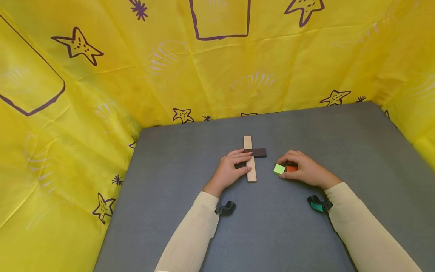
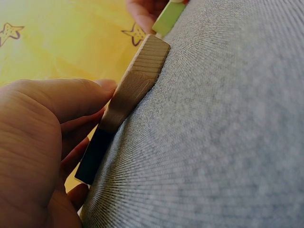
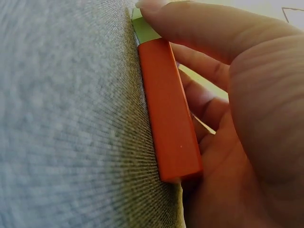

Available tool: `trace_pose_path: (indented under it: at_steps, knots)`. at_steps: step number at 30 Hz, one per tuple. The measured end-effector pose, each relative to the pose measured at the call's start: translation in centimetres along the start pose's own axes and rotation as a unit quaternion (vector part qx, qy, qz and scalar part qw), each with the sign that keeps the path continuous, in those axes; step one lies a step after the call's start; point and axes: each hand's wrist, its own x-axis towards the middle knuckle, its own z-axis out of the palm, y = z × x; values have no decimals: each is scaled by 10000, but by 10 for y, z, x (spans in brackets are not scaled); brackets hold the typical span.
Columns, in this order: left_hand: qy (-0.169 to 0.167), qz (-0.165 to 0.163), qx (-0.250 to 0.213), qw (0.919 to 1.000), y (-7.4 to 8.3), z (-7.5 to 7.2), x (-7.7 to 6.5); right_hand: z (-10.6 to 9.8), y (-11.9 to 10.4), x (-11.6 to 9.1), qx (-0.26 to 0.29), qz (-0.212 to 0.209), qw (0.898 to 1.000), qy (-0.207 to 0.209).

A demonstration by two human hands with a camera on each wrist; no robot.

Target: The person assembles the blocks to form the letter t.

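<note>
The left hand (image 1: 228, 170) is over a cross of flat pieces lying around the middle of the grey worktop (image 1: 170, 158), nearer its far edge. Its fingers are extended rather than curled: the thumb touches the left long side of a pale wooden plank (image 1: 252, 172), and the other fingertips rest at a dark brown plank (image 1: 259, 152) that runs crosswise to it. Pale wood shows on both sides of the dark plank, toward the far edge and toward the person; whether that is one plank beneath or two separate ones cannot be told.

To the right of the cross and apart from it, the right hand (image 1: 307, 169) pinches a lime-green block (image 1: 279, 169) between thumb and fingers. An orange-red block (image 1: 291, 169) lies lengthwise within the same hand, its end against the green one, both low against the worktop.

Cream sleeves (image 1: 191, 234) cover both arms, with a black wrist device (image 1: 225, 208) at each cuff. Yellow cloth (image 1: 217, 79) printed with starfish stands behind the worktop's far edge and along its left and right edges.
</note>
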Motion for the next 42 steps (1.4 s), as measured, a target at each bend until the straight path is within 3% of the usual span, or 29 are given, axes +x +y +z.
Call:
trace_pose_path:
  at_steps: [24,32,42]
  knots:
    - [20,65,12,10000,-2,0,1,0,-8,0,-68,-49,9998,173]
    - [17,2,-16,10000,-1,0,1,0,-21,1,-13,-148,9996,229]
    - [-7,-45,39,10000,-1,1,1,8,-39,2,53,-321,9995,-2]
